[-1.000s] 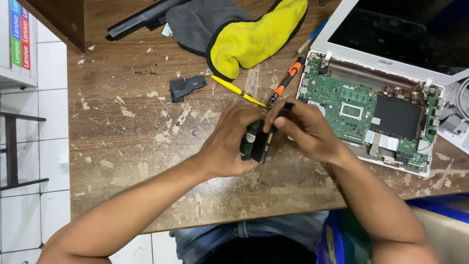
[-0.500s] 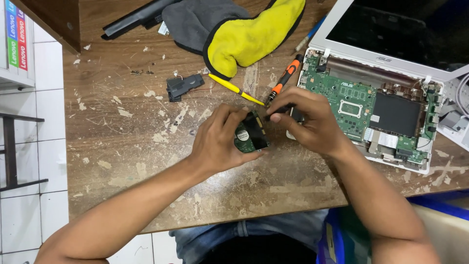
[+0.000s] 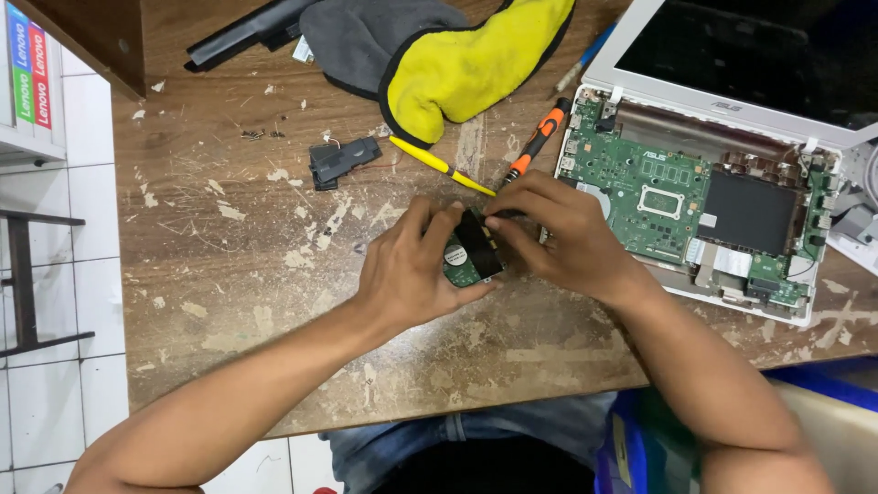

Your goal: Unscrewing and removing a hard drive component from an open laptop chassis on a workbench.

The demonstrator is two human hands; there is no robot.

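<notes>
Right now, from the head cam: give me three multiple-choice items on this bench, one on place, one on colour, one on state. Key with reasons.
1. Where does the opened laptop lie from the hands?
A. to the person's right
B. to the person's left
C. under the cloth

2. What colour is the handle of the screwdriver beside the laptop's edge?
A. blue
B. orange and black
C. white

3. How is the small drive with the green board held?
A. lying free on the table
C. in the left hand alone
B. between both hands

Key: 1 A, the exposed green mainboard sits right of the right hand. 2 B, its grip shows orange with black bands. 3 B, the left hand cups it while the right hand's fingers grip its upper edge above the wooden table.
</notes>
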